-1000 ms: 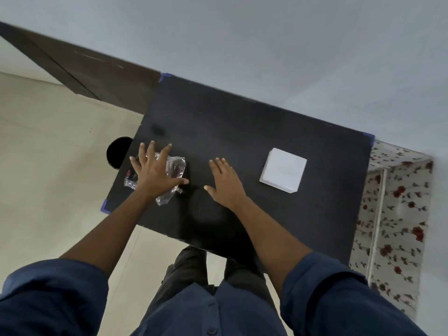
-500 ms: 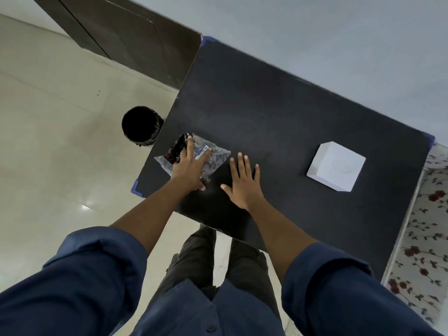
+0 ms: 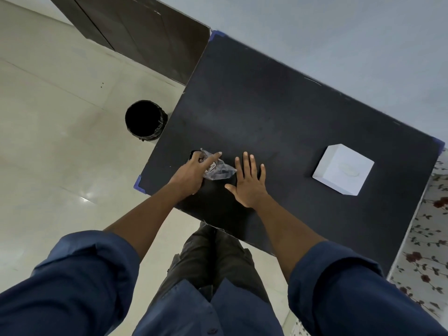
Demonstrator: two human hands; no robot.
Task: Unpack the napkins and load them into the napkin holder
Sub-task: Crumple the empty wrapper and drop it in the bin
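Observation:
A crumpled clear plastic wrapper [image 3: 219,171] lies near the front left corner of the black table [image 3: 278,117]. My left hand [image 3: 194,174] is closing on it, fingers curled over its left part with the index finger stretched across the top. My right hand [image 3: 249,181] lies flat on the table just right of the wrapper, fingers spread and holding nothing. A white square box, the napkin holder [image 3: 343,169], stands at the table's right side, well away from both hands. No loose napkins show.
A black round bin [image 3: 145,120] stands on the pale tiled floor left of the table. A dark wooden door or panel [image 3: 135,32] is behind it. A flower-patterned surface [image 3: 426,238] borders the table's right edge. A wall runs along the far side.
My left hand went from lying flat on the wrapper to bunching it up under curled fingers. The view has shifted, so the table sits further right. My right hand stays flat.

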